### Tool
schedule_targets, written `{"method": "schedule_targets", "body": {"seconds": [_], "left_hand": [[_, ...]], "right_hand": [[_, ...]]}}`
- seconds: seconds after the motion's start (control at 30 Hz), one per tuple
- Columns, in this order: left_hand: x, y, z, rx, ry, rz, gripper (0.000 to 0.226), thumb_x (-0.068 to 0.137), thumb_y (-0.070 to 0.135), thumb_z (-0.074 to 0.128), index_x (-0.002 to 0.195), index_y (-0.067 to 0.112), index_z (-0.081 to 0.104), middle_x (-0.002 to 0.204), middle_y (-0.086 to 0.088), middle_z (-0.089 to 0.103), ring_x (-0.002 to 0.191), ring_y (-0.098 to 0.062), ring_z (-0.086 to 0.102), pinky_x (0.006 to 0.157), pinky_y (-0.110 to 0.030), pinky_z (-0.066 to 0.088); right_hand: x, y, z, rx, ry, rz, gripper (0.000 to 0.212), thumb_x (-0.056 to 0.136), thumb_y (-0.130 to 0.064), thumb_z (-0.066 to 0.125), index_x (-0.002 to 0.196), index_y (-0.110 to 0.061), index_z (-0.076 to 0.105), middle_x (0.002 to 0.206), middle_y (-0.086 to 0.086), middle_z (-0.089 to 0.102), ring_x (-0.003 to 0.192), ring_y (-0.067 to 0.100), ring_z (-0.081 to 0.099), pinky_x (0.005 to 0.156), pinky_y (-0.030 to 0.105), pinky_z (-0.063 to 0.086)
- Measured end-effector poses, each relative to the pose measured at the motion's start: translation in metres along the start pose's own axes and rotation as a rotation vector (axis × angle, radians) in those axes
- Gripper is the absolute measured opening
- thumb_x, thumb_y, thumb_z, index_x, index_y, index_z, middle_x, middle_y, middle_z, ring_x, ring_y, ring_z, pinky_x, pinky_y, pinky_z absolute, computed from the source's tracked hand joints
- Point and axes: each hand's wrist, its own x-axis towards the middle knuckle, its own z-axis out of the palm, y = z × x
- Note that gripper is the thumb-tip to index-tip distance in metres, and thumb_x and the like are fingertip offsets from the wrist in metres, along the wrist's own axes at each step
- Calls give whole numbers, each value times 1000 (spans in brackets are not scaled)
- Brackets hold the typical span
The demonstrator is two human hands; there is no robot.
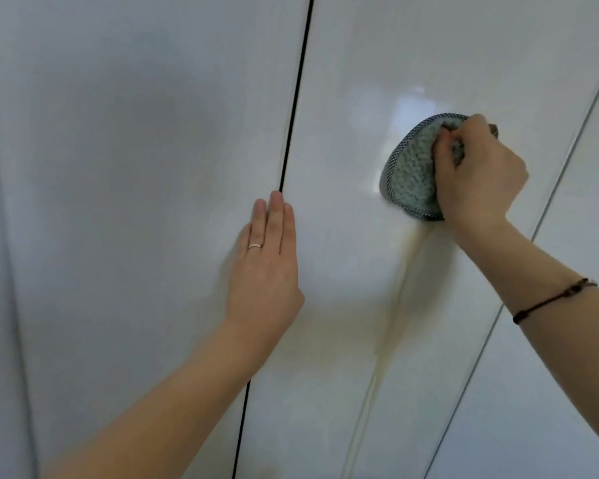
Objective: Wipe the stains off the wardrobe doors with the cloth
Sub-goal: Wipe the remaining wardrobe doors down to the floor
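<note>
– White gloss at the far left: that's the left door (135,167), plain and shiny. What bounds it?

– A thin dark gap (293,115) running top to bottom, tilted in this view. The middle door (353,46) begins just right of it.

– And the left hand (267,267)?

– Flat against the wardrobe, fingers straight and pressed together, gripping nothing. It lies across the gap, so the dark line vanishes under the fingertips and shows again below the forearm. A slim ring (255,246) sits on one finger.

– Moving right, where is the cloth (412,171)?

– On the middle door, right of the left hand, well apart from it and higher up. It is grey-green and nubbly with a darker stitched edge, bunched into a pad and pressed to the panel.

– Who holds it?

– The right hand (478,178), fingers curled over the cloth's right side and clenched into its folds. The hand covers that part of the cloth.

– Any marks on the door?

– A faint yellowish streak (412,243) runs down and to the left from just beneath the cloth. Whether it is a stain or a reflection in the gloss, I cannot tell.

– Further right?

– A dark cord bracelet (550,300) on the right forearm. Behind the arm a fine seam (567,160) slants down, partly hidden by it, and the right door (595,236) lies beyond.
</note>
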Motion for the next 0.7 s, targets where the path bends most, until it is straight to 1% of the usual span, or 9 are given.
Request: {"method": "schedule_targets", "body": {"seconds": [0.07,0.17,0.23,0.3,0.4,0.53,0.6,0.67,0.7], "left_hand": [[3,1,2,0,17,-13,87,74,4,29,157,-4,5,165,-21,-3,153,-38,1,122,-46,21],[5,-2,1,29,17,5,86,74,7,29,156,-5,7,165,-22,-1,153,-39,5,122,-46,23],[2,-2,-3,50,-12,13,86,75,9,28,156,-5,5,165,-22,-1,153,-38,5,122,-44,22],[1,-1,-5,52,-20,0,85,75,6,30,156,-5,7,165,-22,1,153,-38,7,122,-45,23],[1,6,-5,49,0,-24,83,77,3,35,156,-6,10,165,-23,4,152,-39,10,121,-48,23],[1,15,-2,35,22,-69,83,75,-1,37,155,-8,13,164,-24,5,152,-41,10,122,-51,20],[1,17,-1,37,16,-88,85,74,0,37,155,-6,13,165,-22,4,152,-40,11,122,-53,18],[2,17,-1,55,13,-87,88,74,-1,42,156,-5,11,165,-21,4,152,-40,11,122,-54,17],[1,16,-1,60,0,-82,90,74,-1,46,156,-4,11,165,-20,3,152,-40,11,122,-55,16]], "right_hand": [[-45,-17,6,77,-109,-88,25,98,-36,51,82,-17,55,64,3,55,54,33,55,51,32,32],[-138,-38,13,150,-352,-612,24,77,-24,77,71,-20,54,57,1,51,43,27,51,39,28,34],[-154,-26,10,148,-441,-752,24,83,-25,74,73,-21,52,60,-1,48,46,24,49,40,30,34],[-119,-3,5,126,-402,-667,20,91,-31,65,77,-20,57,64,1,56,51,27,56,43,30,38],[-40,40,-10,-21,-233,-297,25,99,-36,56,89,-13,59,75,13,66,64,38,64,55,37,43],[-20,66,-15,-35,-97,55,31,103,-42,43,101,-14,55,83,18,65,76,43,63,64,36,32],[-61,43,-9,-17,-298,-12,34,98,-45,41,99,-17,60,86,16,67,80,41,66,63,35,33],[-121,22,-7,100,-577,-392,19,93,-38,57,94,-20,63,81,7,67,73,32,68,56,34,42],[-142,16,-11,135,-609,-589,13,88,-32,68,90,-22,60,74,3,64,64,29,65,50,33,43]]}}
